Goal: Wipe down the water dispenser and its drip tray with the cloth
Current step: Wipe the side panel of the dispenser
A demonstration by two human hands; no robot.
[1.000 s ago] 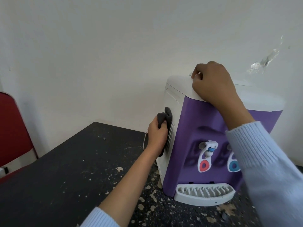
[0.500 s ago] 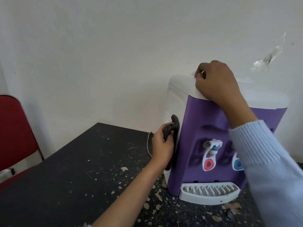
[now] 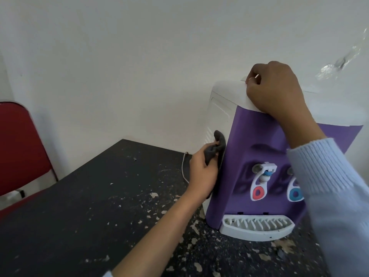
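From my seat, a red chair [image 3: 18, 146] sits at the far left edge, and the speckled black table [image 3: 79, 206] runs from it toward the machine. A thin white cord [image 3: 183, 166] lies on the table just behind my left hand [image 3: 201, 174]. That hand's fingers are curled round the dark cloth [image 3: 216, 146], bunching it and pressing it flat against the white side panel of the water dispenser [image 3: 249, 136], right at the corner where white meets the purple front. The drip tray [image 3: 257, 226] juts out at the foot of the front face, below the red and blue taps. It lies down and to the right of the cloth, round that corner, with its long axis running across the front. My right hand [image 3: 275, 90] is on the white top, fingers hooked over a ridge there, bracing the unit. I judge the cloth hand is the nearer one to the tray.
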